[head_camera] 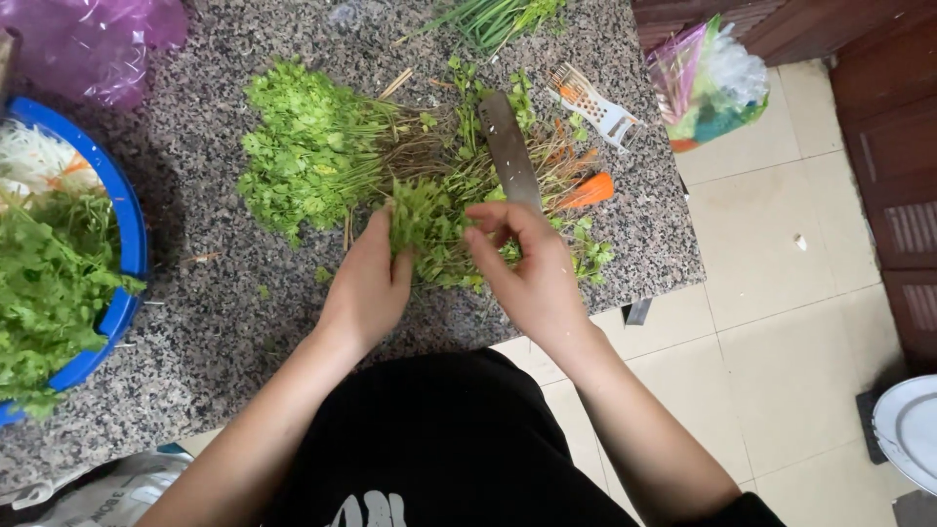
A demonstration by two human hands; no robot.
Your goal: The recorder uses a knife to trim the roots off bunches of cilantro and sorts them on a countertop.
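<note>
Granite counter (224, 322), blue basin (125, 244) of greens (44, 283)

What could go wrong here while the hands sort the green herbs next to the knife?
1. The right hand works close beside the bare knife blade; a careless reach might cut a finger.
2. The herb bunch held by the left hand lies near the counter edge, so loose sprigs might fall on the tiled floor.
</note>
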